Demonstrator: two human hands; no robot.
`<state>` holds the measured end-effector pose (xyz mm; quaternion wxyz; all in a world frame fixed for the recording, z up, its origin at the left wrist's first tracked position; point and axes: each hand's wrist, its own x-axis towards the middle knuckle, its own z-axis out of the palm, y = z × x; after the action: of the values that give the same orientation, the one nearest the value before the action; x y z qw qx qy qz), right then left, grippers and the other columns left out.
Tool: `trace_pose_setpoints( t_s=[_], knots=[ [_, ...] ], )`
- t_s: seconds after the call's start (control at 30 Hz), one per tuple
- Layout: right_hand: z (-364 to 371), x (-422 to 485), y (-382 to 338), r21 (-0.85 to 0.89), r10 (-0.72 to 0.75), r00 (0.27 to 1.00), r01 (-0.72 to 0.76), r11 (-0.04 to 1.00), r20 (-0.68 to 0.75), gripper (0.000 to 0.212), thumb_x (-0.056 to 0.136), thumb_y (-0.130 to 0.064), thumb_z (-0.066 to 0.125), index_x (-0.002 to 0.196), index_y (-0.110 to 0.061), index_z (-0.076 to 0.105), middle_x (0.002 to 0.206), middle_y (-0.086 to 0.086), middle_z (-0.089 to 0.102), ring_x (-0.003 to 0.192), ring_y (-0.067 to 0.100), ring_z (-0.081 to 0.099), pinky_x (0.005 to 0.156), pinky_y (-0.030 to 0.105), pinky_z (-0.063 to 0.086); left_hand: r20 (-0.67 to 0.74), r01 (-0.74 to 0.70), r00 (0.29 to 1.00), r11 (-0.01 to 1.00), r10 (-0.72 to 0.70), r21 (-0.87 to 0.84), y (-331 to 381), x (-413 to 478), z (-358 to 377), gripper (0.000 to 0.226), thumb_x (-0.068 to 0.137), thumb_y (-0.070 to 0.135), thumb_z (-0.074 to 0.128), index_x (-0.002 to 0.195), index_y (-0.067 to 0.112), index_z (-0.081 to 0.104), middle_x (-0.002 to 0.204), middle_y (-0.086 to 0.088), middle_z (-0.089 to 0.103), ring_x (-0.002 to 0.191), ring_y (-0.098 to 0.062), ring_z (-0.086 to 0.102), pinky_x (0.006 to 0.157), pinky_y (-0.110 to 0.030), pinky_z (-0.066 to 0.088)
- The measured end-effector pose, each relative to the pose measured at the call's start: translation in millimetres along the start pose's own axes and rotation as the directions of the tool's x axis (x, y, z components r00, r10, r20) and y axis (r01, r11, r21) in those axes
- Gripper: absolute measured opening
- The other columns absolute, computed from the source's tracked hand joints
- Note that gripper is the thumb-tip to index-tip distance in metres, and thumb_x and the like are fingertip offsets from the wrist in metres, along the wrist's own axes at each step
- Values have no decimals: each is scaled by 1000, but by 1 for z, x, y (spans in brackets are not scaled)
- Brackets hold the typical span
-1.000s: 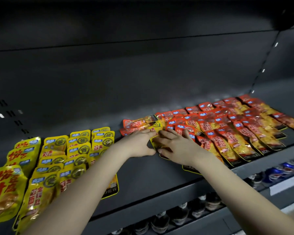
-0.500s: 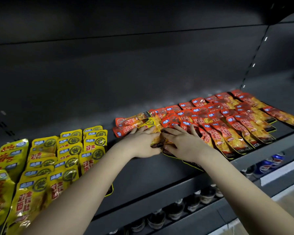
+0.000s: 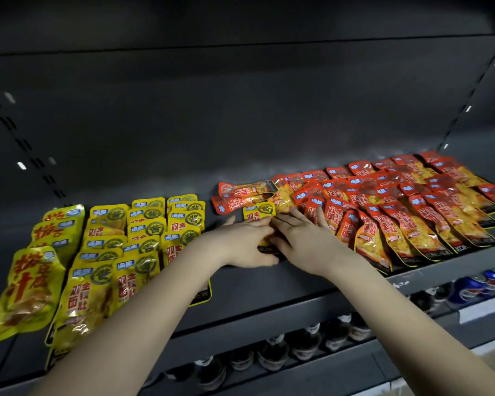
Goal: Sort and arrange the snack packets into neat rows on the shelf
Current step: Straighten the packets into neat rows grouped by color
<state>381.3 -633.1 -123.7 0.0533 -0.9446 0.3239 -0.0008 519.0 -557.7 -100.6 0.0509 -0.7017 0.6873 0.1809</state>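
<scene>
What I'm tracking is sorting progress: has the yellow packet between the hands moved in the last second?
Yes. Against the sideways red packet, the yellow packet has slid left: from past its right end to directly in front of it.

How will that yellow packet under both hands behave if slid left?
Probably floppy: the yellow packet is a thin, crinkled pouch. Its glossy film likely slides easily on the smooth shelf. It looks light, so it may ride over the neighbouring red packets.

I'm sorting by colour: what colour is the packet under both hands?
The packet is yellow with a dark round emblem; head view shows it best.
</scene>
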Motion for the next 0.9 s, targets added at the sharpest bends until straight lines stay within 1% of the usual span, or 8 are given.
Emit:
trace_pose_setpoints(
  t_s=[0.13,0.3,0.43,0.53,0.63,0.73,0.83,0.9],
  knots=[
    [1,0,-12,16,-29,999,29,999,17,54,99,-41,28,148,-19,19,156,-6,17,145,15,2,113,55,-7,18,23,1000,1000,-23,-4,-4,-16,4,70,91,53,48,149,24,21,159,9,-4,146,-9,6,118,-46,-2],
    [4,6,-26,-2,-78,996,78,997,46,60,99,-41,30,149,-15,13,157,-2,11,145,16,0,113,52,-8,1,56,998,998,-56,-21,-10,-31,9,68,91,52,49,149,26,24,159,10,-3,145,-9,8,118,-46,-4],
    [5,12,-37,7,-120,991,119,993,53,61,98,-44,31,149,-18,12,157,-3,11,145,18,1,114,51,-6,-22,81,996,996,-82,-40,-16,-45,15,64,92,50,49,147,26,27,159,10,-1,145,-9,10,118,-47,-5],
    [7,14,-42,22,-141,988,140,990,61,62,97,-46,29,150,-22,8,157,-2,10,145,18,0,114,51,-7,-83,91,992,994,-95,-61,-18,-54,17,60,92,47,50,145,27,31,159,11,10,144,-10,18,118,-46,-5],
    [8,15,-45,34,-145,988,143,989,57,62,97,-49,26,150,-23,8,157,-1,10,145,18,0,115,51,-7,-177,105,977,992,-115,-67,-20,-60,15,64,90,44,55,146,27,30,157,11,18,142,-11,23,118,-45,-4],
    [9,16,-45,26,-142,988,140,990,55,64,96,-51,26,150,-23,6,157,0,12,145,19,1,115,51,-5,-209,153,966,988,-151,-6,-25,-58,13,73,86,48,60,147,29,26,158,3,17,144,-18,16,117,-45,-4],
    [11,18,-43,6,-131,990,131,991,57,65,96,-53,27,150,-22,7,157,0,13,145,18,2,115,51,-4,-170,217,964,975,-206,44,-27,-53,14,83,83,59,57,150,29,17,158,-10,15,146,-31,4,116,-45,-7],
    [13,17,-41,12,-123,991,123,992,58,65,96,-53,27,150,-21,9,157,-1,12,145,17,2,114,51,-4,-137,227,966,973,-218,52,-26,-51,16,84,84,63,53,150,27,15,157,-15,16,146,-34,-1,115,-45,-10]
  ],
)
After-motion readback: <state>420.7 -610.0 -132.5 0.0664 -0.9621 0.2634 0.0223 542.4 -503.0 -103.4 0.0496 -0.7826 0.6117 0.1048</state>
